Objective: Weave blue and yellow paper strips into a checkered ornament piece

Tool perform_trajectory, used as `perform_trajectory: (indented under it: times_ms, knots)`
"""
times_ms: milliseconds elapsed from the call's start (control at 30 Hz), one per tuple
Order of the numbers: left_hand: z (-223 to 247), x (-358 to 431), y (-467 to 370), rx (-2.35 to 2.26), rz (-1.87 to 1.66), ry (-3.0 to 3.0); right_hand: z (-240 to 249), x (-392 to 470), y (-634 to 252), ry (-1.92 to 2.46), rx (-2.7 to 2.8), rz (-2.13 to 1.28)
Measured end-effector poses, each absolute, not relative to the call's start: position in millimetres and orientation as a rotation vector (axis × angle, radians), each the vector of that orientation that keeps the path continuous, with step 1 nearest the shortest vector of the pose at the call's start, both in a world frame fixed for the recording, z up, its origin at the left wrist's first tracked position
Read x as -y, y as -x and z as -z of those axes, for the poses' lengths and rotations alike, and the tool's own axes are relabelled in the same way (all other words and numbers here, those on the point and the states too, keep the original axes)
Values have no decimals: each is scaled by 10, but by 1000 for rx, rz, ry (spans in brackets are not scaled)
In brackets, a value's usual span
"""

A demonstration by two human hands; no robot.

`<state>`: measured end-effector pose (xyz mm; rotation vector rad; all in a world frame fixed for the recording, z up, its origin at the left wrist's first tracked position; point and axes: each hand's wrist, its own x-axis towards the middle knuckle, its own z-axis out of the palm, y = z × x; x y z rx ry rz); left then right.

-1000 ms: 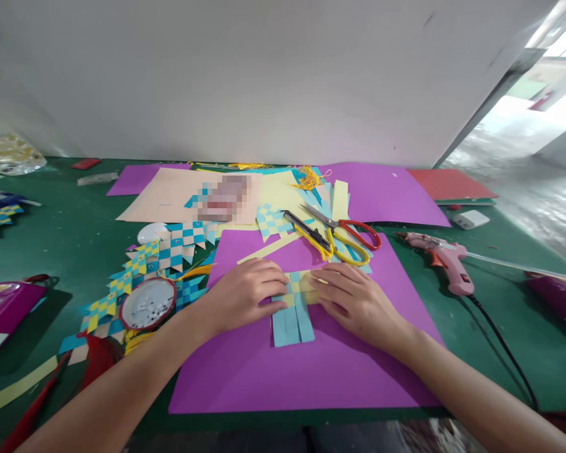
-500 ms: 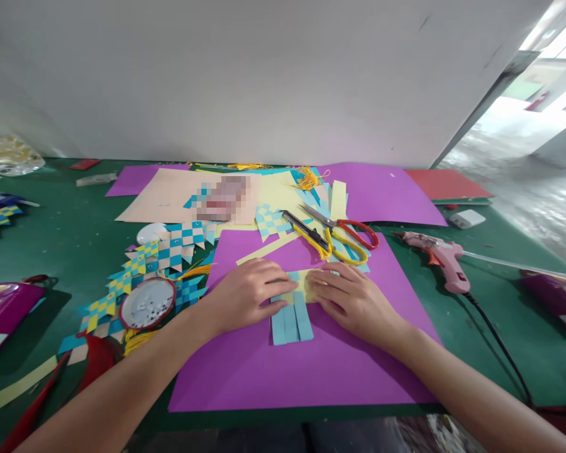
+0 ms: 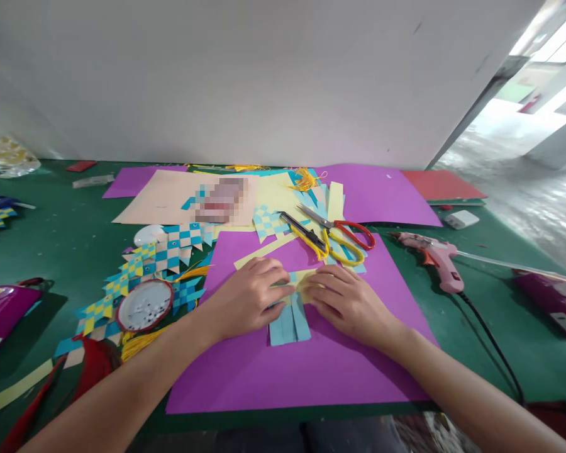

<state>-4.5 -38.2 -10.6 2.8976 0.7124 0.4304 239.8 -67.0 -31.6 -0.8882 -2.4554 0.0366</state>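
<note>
1. The left hand [image 3: 249, 296] lies palm-down, fingers bent over the left side of a blue-and-yellow woven paper piece [image 3: 288, 326]; whether it pinches the paper, I can't tell.
2. The right hand [image 3: 351, 302] rests likewise on the piece's right side, its grip hidden too.
3. That piece lies between them on a purple sheet [image 3: 287, 380], blue strips pointing toward the person.
4. Beyond are scissors [image 3: 327, 223] and a cutter [image 3: 304, 230].
5. Leftward, a dish [image 3: 145, 306] sits among checkered paper fish [image 3: 173, 248]; rightward, a pink glue gun [image 3: 438, 257].
</note>
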Motion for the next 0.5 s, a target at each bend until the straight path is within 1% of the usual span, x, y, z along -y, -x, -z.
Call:
perform_trajectory:
  times_ms: [200, 500]
  knots:
    - [103, 424, -30, -737, -416, -2897, 315, 675, -2382, 883, 2441, -21]
    - [183, 461, -93, -760, -402, -3162, 257, 727, -2426, 930, 2334, -72]
